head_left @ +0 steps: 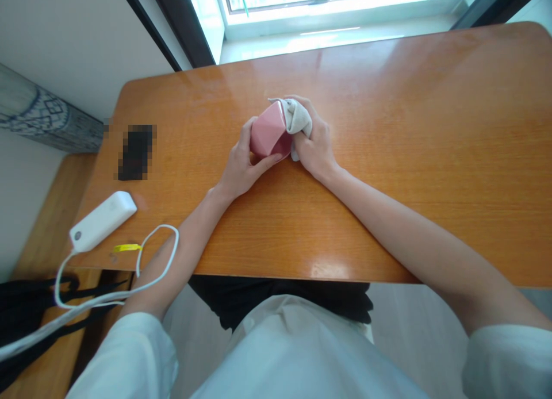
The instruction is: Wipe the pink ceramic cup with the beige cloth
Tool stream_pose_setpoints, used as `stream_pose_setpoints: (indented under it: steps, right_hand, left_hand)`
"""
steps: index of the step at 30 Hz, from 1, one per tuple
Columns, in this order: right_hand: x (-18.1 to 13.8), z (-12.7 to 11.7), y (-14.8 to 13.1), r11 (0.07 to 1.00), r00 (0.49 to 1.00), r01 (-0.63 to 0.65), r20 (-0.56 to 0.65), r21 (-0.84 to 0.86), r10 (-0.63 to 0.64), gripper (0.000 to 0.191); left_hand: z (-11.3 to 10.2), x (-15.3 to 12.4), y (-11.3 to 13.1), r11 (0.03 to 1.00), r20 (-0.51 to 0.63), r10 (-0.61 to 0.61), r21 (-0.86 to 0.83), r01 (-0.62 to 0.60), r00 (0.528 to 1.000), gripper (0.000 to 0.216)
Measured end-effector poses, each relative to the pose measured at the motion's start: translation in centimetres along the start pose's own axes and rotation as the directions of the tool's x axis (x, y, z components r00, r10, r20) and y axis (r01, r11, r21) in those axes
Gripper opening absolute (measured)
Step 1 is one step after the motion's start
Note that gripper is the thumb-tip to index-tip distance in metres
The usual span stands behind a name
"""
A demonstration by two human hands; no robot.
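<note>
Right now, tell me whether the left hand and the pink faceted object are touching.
Touching. The head view shows it: the left hand holds the pink faceted object, its thumb tip overlapping the near edge with no gap.

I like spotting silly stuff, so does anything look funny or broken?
A dark thing on the left of the table looks odd: it's all blurry squares, so I can't tell what it is. No spill shows around the pink object.

A dark object point(136, 153) near the bench's point(409, 157) left edge is blurred past telling. Cloth point(297, 116) hides part of the pink object point(268, 130) and right fingers point(311, 108). The bench's near right corner is cut off.
</note>
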State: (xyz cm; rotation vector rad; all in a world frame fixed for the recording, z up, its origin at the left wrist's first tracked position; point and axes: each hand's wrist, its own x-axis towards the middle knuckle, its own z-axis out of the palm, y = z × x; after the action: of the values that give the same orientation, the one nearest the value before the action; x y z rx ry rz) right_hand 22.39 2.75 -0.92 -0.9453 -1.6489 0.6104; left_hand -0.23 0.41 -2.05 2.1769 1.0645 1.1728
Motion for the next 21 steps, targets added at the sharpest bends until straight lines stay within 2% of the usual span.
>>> stream_pose_setpoints:
  steps: [6, 10, 12, 17, 21]
  right_hand:
    - [-0.6, -0.2, -1.2, 0.989, 0.995, 0.102, -0.003, -0.109, -0.103, 0.053]
    - [-1.0, -0.6, -2.4, 0.962, 0.978, 0.205, 0.066, -0.181, -0.196, 0.061]
    - [-1.0, -0.7, -3.1, 0.946, 0.964, 0.252, 0.142, -0.203, -0.226, 0.059]
    - [-1.0, -0.5, -4.5, 0.94, 0.928, 0.282, 0.305, -0.192, -0.216, 0.037]
    - [-1.4, -0.3, -4.4, 0.91, 0.931, 0.329, 0.251, -0.254, -0.266, 0.044]
  left_hand:
    - [0.0, -0.1, 0.1, 1.0, 0.001, 0.006, 0.018, -0.006, 1.0, 0.097]
    - [-0.2, -0.2, 0.8, 1.0, 0.017, -0.011, 0.01, 0.011, 1.0, 0.097]
    - [-0.2, -0.3, 0.8, 1.0, 0.024, -0.023, 0.003, 0.023, 0.999, 0.092]
    - [-0.2, -0.8, -0.3, 1.0, 0.03, 0.012, 0.008, -0.012, 0.999, 0.067]
    - [-0.1, -0.6, -0.6, 1.0, 0.017, -0.01, -0.016, 0.011, 1.0, 0.065]
